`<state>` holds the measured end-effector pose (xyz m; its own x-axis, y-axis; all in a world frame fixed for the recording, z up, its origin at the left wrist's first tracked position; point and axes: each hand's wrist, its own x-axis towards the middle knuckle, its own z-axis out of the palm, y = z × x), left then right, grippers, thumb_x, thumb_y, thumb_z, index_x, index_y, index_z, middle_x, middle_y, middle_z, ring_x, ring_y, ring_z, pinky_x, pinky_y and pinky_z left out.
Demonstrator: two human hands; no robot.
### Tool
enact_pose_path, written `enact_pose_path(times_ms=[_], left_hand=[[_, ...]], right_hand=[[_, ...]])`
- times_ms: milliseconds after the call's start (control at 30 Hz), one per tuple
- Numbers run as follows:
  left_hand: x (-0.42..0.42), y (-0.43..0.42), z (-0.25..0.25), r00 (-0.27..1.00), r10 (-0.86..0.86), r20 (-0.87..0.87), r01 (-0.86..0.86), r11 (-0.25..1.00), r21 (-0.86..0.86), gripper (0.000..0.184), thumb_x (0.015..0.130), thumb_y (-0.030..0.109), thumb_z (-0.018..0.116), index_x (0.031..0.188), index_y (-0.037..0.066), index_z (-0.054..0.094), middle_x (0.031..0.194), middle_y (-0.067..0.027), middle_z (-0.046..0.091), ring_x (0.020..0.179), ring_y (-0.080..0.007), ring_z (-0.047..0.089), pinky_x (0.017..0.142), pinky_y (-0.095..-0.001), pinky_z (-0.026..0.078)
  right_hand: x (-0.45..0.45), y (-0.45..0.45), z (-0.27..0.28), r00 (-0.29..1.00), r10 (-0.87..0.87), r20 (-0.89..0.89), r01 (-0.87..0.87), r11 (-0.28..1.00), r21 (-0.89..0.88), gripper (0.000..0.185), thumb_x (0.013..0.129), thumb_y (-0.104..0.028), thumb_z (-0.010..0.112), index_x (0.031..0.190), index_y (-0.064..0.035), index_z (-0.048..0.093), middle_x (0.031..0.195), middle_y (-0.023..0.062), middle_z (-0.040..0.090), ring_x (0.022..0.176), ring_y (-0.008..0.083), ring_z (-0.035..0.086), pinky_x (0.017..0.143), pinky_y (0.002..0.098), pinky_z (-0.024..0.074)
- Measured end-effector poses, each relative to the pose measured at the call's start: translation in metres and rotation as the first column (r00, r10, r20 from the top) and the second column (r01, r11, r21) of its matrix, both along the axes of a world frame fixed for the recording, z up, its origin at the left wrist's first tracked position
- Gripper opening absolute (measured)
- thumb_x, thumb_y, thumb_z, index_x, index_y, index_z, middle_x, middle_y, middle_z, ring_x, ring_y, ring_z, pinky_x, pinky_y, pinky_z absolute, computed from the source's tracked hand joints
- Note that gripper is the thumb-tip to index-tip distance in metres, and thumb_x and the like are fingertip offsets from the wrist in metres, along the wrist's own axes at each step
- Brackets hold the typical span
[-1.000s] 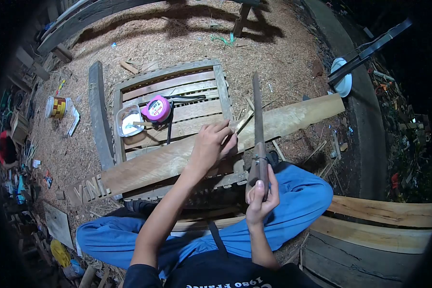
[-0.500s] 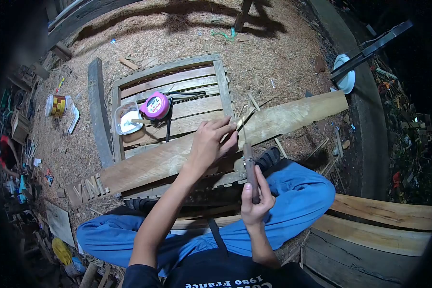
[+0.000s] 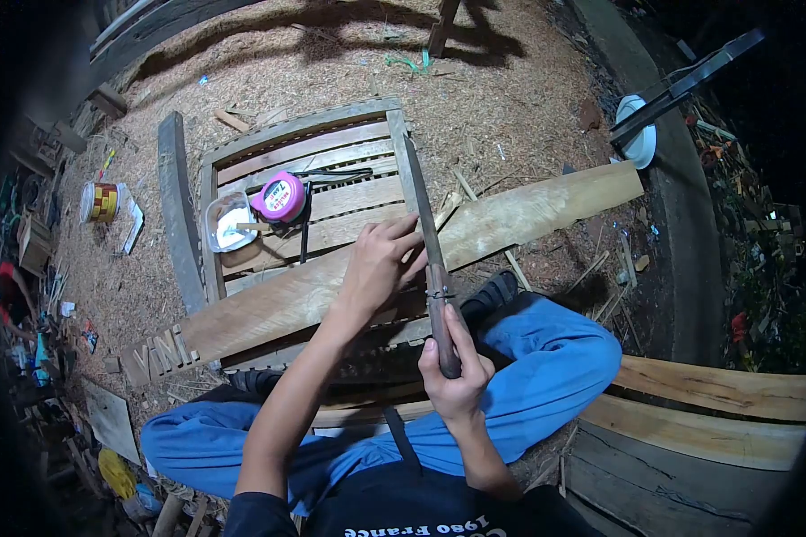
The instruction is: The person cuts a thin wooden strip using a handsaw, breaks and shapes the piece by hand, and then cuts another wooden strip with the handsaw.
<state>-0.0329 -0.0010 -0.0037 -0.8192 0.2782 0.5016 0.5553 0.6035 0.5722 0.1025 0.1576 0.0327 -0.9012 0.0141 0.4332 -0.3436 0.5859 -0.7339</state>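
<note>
In my right hand (image 3: 458, 380) is a long knife (image 3: 428, 234), its dark wooden handle gripped near the butt and its blade pointing away from me. My left hand (image 3: 376, 268) is closed just left of the blade, with fingers bent around a small pale piece of wood (image 3: 450, 211) that shows beyond the blade. The blade partly hides where the fingers meet this piece. Beneath both hands a long, thin wooden board (image 3: 273, 309) lies slantwise across a slatted wooden frame (image 3: 394, 121). Several short wood strips (image 3: 164, 349) rest on the board's left end.
A pink tape measure (image 3: 284, 199) and a clear plastic tub (image 3: 213, 234) with white contents sit on the slats. Dark rods lie near the tape. A loose beam (image 3: 177, 206) is left of the frame, and planks (image 3: 707, 389) lie at right. Shavings cover the ground.
The knife has swung left and turned so its blade's broad side shows. My right hand has shifted left with it; my left hand has moved slightly left.
</note>
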Motion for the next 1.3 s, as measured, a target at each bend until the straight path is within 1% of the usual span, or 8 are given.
enact_pose_path(times_ms=[333, 400, 633, 700, 800, 967, 1067, 1300], left_hand=[[-0.001, -0.005, 0.009, 0.996, -0.043, 0.072, 0.047, 0.998, -0.051, 0.033, 0.082, 0.011, 0.075, 0.113, 0.002, 0.068, 0.131, -0.0144, 0.067, 0.105, -0.0358, 0.064, 0.089, -0.0428, 0.05], [0.0, -0.006, 0.008, 0.996, -0.037, 0.075, 0.042, 0.998, -0.056, 0.035, 0.082, 0.011, 0.075, 0.116, 0.003, 0.068, 0.132, -0.0144, 0.067, 0.107, -0.0356, 0.065, 0.09, -0.0426, 0.05], [-0.001, -0.005, 0.005, 0.995, -0.033, 0.097, 0.037, 0.999, -0.036, 0.034, 0.088, 0.014, 0.073, 0.12, 0.004, 0.07, 0.133, -0.0172, 0.067, 0.113, -0.0348, 0.066, 0.096, -0.043, 0.05], [0.001, -0.004, 0.005, 0.995, -0.024, 0.092, 0.028, 0.999, -0.045, 0.034, 0.089, 0.018, 0.074, 0.12, 0.005, 0.07, 0.133, -0.0181, 0.067, 0.115, -0.0342, 0.066, 0.097, -0.0432, 0.049], [0.002, -0.003, 0.009, 0.997, -0.002, 0.079, 0.008, 0.997, -0.076, 0.036, 0.09, 0.019, 0.073, 0.123, 0.005, 0.07, 0.134, -0.0185, 0.066, 0.115, -0.0352, 0.065, 0.099, -0.0437, 0.049], [0.003, -0.002, 0.007, 0.998, 0.002, 0.066, 0.003, 0.997, -0.072, 0.038, 0.087, 0.011, 0.074, 0.124, 0.004, 0.069, 0.133, -0.018, 0.067, 0.115, -0.0365, 0.066, 0.097, -0.0438, 0.051], [0.002, -0.001, 0.002, 0.999, -0.007, 0.053, 0.012, 0.995, -0.094, 0.039, 0.089, 0.018, 0.073, 0.125, 0.005, 0.069, 0.133, -0.0182, 0.067, 0.114, -0.0342, 0.065, 0.098, -0.0433, 0.05], [0.003, 0.0, 0.007, 1.0, 0.013, 0.016, -0.012, 0.995, -0.096, 0.038, 0.088, 0.016, 0.073, 0.125, 0.006, 0.069, 0.131, -0.0182, 0.067, 0.113, -0.0343, 0.066, 0.096, -0.0433, 0.051]], right_hand=[[0.006, -0.01, -0.003, 0.999, -0.039, 0.025, 0.041, 0.994, -0.097, 0.048, 0.09, -0.01, 0.069, 0.134, 0.009, 0.06, 0.118, 0.0249, 0.073, 0.075, 0.0203, 0.075, 0.067, 0.0298, 0.0574], [0.005, -0.012, 0.003, 0.991, -0.037, 0.126, 0.055, 0.988, -0.145, 0.047, 0.09, -0.011, 0.069, 0.132, 0.008, 0.061, 0.119, 0.0257, 0.071, 0.095, 0.0357, 0.076, 0.077, 0.039, 0.0621], [0.009, -0.012, -0.002, 0.976, -0.024, 0.215, 0.078, 0.966, -0.245, 0.046, 0.095, -0.015, 0.067, 0.135, 0.0058, 0.058, 0.126, 0.0255, 0.069, 0.101, 0.0337, 0.075, 0.082, 0.0384, 0.0604], [0.008, -0.01, 0.0, 0.979, -0.035, 0.201, 0.091, 0.957, -0.276, 0.046, 0.098, -0.013, 0.061, 0.138, 0.0082, 0.054, 0.094, 0.0153, 0.071, 0.059, 0.0066, 0.058, 0.051, 0.0258, 0.0438], [0.005, -0.007, -0.006, 0.988, -0.048, 0.148, 0.094, 0.943, -0.32, 0.046, 0.099, -0.015, 0.06, 0.139, 0.0079, 0.054, 0.086, 0.0103, 0.068, 0.056, 0.0038, 0.052, 0.048, 0.0245, 0.037], [0.003, -0.008, -0.006, 0.995, -0.049, 0.082, 0.068, 0.966, -0.248, 0.046, 0.098, -0.014, 0.06, 0.138, 0.0076, 0.055, 0.078, 0.0068, 0.067, 0.055, 0.005, 0.053, 0.048, 0.0245, 0.0381], [0.003, -0.007, -0.005, 0.998, -0.044, 0.045, 0.05, 0.985, -0.163, 0.046, 0.098, -0.013, 0.061, 0.138, 0.0077, 0.056, 0.079, 0.0068, 0.067, 0.056, 0.0054, 0.054, 0.048, 0.0238, 0.0383], [0.009, -0.012, -0.011, 0.981, -0.026, 0.192, 0.098, 0.923, -0.372, 0.047, 0.101, -0.015, 0.058, 0.142, 0.0076, 0.051, 0.089, 0.0087, 0.071, 0.053, 0.0043, 0.051, 0.048, 0.0216, 0.0368]])
